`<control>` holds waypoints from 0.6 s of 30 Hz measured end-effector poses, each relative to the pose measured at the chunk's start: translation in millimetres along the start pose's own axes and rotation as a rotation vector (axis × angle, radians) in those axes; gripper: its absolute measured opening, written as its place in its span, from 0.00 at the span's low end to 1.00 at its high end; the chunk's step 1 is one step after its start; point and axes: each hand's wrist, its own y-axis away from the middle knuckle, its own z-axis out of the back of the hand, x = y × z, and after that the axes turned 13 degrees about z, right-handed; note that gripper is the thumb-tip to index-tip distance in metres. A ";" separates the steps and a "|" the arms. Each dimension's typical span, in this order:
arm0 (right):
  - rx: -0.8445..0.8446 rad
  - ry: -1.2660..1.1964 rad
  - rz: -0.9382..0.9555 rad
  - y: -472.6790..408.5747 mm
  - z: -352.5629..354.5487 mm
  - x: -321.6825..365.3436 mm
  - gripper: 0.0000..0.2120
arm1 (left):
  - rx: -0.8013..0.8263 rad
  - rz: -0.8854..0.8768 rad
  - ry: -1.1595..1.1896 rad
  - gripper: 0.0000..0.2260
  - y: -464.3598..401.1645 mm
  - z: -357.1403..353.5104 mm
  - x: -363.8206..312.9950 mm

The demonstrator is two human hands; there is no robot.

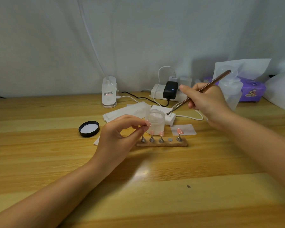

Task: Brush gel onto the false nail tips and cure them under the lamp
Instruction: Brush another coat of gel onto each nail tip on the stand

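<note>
Hands pinch: left hand (122, 134) pink dotted nail tip (148, 123), right hand (207, 102) slim coppery brush (199, 92).

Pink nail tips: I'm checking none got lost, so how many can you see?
4. One is pinched in the left hand at; three sit on the stand. More may hide behind the hand.

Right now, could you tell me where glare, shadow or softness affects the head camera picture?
Head view: a bright glare patch lies on the wooden table between the forearms; the left hand casts a shadow under it; the frosted jar and the nail tips on the stand look soft; the table edge bows from wide-angle distortion.
</note>
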 end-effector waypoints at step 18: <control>0.031 0.100 0.778 85.3 -23.0 3.8 0.22 | 0.020 0.019 -0.058 0.11 0.5 -0.4 3.1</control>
